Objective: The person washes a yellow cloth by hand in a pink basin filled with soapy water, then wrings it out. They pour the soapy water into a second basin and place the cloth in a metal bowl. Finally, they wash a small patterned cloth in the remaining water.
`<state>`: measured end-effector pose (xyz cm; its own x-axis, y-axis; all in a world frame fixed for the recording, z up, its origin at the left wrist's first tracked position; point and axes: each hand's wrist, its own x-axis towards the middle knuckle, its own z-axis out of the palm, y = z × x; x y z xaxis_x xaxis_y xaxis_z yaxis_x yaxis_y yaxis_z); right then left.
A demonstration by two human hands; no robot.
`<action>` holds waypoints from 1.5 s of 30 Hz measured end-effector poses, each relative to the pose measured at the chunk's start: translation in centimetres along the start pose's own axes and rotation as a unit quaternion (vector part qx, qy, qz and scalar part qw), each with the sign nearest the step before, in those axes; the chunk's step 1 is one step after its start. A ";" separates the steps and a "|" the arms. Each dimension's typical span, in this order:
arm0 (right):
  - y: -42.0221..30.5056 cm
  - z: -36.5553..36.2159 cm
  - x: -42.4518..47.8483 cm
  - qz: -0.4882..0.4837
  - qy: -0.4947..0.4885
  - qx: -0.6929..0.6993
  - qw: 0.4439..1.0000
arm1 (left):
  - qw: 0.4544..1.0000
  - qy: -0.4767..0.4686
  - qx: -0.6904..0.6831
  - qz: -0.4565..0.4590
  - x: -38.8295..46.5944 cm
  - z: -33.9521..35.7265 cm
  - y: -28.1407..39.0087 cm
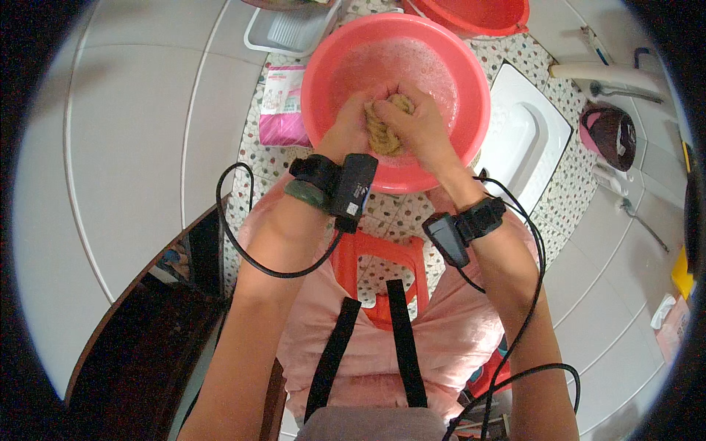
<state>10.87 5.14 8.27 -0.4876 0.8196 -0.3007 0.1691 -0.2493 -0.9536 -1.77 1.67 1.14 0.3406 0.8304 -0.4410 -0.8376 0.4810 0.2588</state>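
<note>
A bunched yellow-brown cloth (pixel 384 139) is squeezed between both hands over a round pink plastic basin (pixel 479 105). My left hand (pixel 351 124) grips its left side, and my right hand (pixel 415 121) closes round its right and upper part, the thumb across it. Beneath the hands, soapy water (pixel 419 60) with foam lies in the basin. How far the fingertips reach under the cloth is hidden.
A white squat toilet (pixel 515 132) adjoins the basin's right side. At the left lies a pink-and-white package (pixel 282 107); behind it is a grey washboard tray (pixel 292 30). A red basin (pixel 480 14) stands beyond. A red plastic stool (pixel 386 251) shows between the legs. Cables hang from both wrists.
</note>
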 end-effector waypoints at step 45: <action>4.7 -1.5 1.2 0.058 0.145 -0.418 0.895 | 0.991 0.078 0.085 0.062 1.3 0.8 -5.3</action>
<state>12.39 5.70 3.45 -0.2032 0.9427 -0.2646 0.8453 0.0326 -0.5332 3.49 0.38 -0.08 0.1584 0.8388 -0.5209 -0.7799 0.4298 0.4549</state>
